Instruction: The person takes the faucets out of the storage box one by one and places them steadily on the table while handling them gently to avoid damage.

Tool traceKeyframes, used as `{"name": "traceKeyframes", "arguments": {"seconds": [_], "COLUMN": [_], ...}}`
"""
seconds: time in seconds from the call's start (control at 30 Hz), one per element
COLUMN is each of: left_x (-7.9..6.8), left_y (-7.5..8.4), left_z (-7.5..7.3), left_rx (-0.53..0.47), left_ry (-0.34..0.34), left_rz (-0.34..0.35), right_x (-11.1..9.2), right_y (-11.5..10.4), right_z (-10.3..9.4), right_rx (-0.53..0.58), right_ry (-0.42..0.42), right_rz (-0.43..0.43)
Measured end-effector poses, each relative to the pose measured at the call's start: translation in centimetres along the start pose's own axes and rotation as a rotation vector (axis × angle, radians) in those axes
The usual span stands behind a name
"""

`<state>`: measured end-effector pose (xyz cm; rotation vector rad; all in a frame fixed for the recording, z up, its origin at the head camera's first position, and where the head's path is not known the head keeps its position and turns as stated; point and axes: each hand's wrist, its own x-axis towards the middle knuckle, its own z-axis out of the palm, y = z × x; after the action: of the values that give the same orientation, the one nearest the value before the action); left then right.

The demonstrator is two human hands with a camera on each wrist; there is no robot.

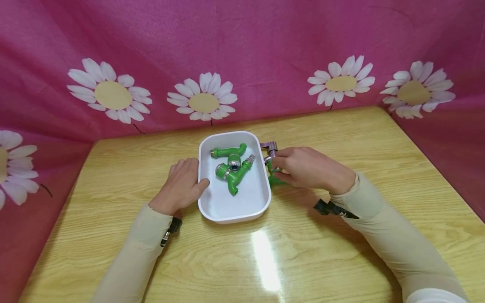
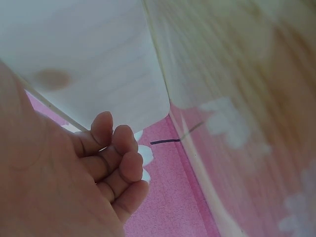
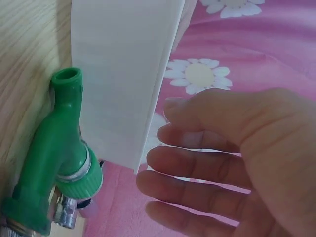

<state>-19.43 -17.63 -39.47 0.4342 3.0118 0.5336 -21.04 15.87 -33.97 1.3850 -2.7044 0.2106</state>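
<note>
A white plastic tub (image 1: 233, 208) stands on the table holding green plastic taps (image 1: 238, 176), with ribbed knobs and metal ends. My left hand (image 1: 181, 185) holds its left rim, thumb over the inside and palm outside. In the left wrist view the fingers (image 2: 132, 165) are loosely bent beside the outer wall. Beyond the right wall, my right hand (image 1: 305, 168) hovers over more taps, fingers spread slightly with nothing between them. Close to it are a green tap (image 3: 52, 143) and a purplish metallic tap (image 1: 270, 147), which the hand partly covers in the head view.
A wooden table (image 1: 322, 261) with a glossy top carries everything. Behind and beside it hangs a pink cloth (image 1: 265, 50) printed with big white daisies. A black strap (image 1: 335, 209) is on the right wrist, another black piece (image 1: 172, 229) on the left.
</note>
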Motion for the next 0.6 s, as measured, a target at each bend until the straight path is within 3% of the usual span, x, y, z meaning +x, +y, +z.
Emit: {"name": "traceKeyframes", "arguments": {"seconds": [0.6], "left_x": [0.1], "left_y": [0.0], "left_z": [-0.2], "left_rx": [-0.018], "left_ry": [-0.006], "left_rz": [-0.002], "right_x": [1.2], "right_y": [-2.8], "right_z": [0.5], "right_rx": [-0.068], "right_ry": [0.058], "right_rz": [-0.14]}}
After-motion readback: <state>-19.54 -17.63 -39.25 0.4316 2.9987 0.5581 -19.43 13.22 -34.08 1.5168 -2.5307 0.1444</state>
